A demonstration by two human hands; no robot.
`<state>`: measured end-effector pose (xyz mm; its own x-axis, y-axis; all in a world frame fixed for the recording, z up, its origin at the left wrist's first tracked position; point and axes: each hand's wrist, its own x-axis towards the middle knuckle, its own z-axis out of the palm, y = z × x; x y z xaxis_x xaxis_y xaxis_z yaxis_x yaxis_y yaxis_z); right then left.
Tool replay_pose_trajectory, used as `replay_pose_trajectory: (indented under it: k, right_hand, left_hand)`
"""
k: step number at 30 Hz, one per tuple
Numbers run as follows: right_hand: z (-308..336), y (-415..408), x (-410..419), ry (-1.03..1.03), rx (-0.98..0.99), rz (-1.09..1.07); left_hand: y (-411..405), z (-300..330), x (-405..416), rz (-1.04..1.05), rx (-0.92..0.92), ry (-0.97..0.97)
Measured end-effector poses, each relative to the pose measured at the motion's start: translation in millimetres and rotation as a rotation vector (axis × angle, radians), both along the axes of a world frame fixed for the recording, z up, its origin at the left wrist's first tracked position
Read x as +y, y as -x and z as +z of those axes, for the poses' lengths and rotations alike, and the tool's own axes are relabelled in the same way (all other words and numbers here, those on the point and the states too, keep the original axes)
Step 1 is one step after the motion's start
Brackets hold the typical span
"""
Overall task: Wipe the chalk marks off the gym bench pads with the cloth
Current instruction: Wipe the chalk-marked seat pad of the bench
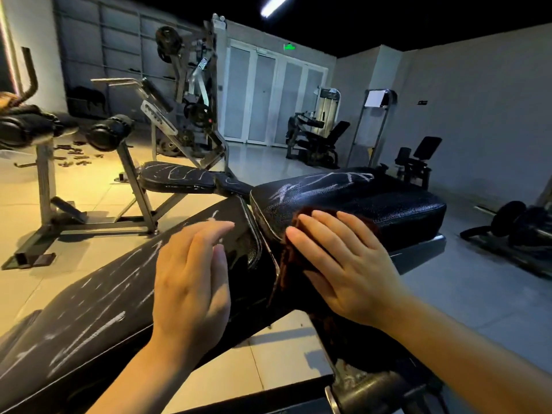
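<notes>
Right hand (348, 265) flat, fingers straight, pressing dark red cloth (301, 234) on near edge of seat pad (373, 198). Left hand (191, 273) open, fingers loosely spread over back pad (98, 297), contact unclear. Chalk streaks on both pads. Second chalked bench (176, 177) far left; weight machines (316, 138) far behind.

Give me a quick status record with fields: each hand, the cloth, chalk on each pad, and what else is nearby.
left hand: open, fingers straight, over the long back pad; contact unclear
right hand: flat, pressing the cloth
cloth: dark red, on near edge of the seat pad, draping into the gap between the pads
back pad chalk: many white streaks, mostly left of the left hand
seat pad chalk: streaks on the far top
second bench: behind left, also chalk-marked
</notes>
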<state>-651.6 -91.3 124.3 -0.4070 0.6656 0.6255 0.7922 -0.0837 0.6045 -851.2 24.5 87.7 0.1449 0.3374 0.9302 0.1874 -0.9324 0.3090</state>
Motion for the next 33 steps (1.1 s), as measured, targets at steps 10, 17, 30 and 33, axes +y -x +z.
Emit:
replay_pose_trajectory:
  k: [10, 17, 30, 33]
  right_hand:
    - [5.3, 23.5, 14.0, -0.059, 0.132, -0.026]
    - [8.1, 3.7, -9.4, -0.008, 0.174, -0.117]
    - [24.4, 19.2, -4.0, 0.077, 0.137, -0.073]
    - [35.0, -9.8, -34.8, 0.033, 0.304, -0.200]
  left_hand:
    - [1.7, -0.6, -0.3, -0.018, -0.033, 0.001]
    - [-1.4, 3.4, -2.0, 0.020, 0.018, -0.002]
    - [6.2, -4.3, -1.1, 0.111, 0.334, -0.181]
    - [3.8, -8.4, -2.4, 0.149, 0.409, -0.225]
